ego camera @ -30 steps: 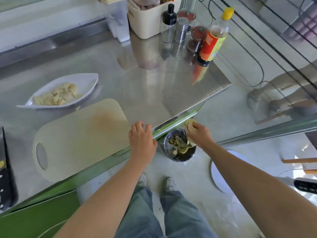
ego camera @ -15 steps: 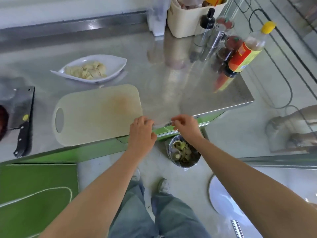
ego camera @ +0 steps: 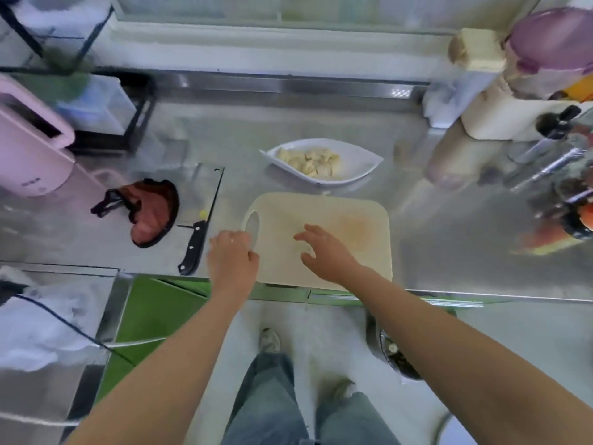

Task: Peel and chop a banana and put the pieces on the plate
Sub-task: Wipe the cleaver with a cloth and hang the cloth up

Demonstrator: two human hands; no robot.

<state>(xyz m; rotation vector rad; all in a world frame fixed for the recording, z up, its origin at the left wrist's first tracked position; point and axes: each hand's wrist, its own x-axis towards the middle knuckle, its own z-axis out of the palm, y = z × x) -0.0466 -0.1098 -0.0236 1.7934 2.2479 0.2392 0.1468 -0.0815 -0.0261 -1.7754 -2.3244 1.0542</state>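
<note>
Banana pieces (ego camera: 316, 163) lay on the plate (ego camera: 369, 162) behind the cutting board (ego camera: 356, 264). The right hand (ego camera: 324, 252) was spread wide, holding nothing. The left hand (ego camera: 231, 258) curled by the board's edge; its hold was unclear. Chopping looked done; tidying seemed next.

Counter (ego camera: 449, 252) open rt of board (ego camera: 353, 258); knife (ego camera: 195, 244) just left, plate (ego camera: 362, 163) behind, bottles (ego camera: 571, 213) far rt.
</note>
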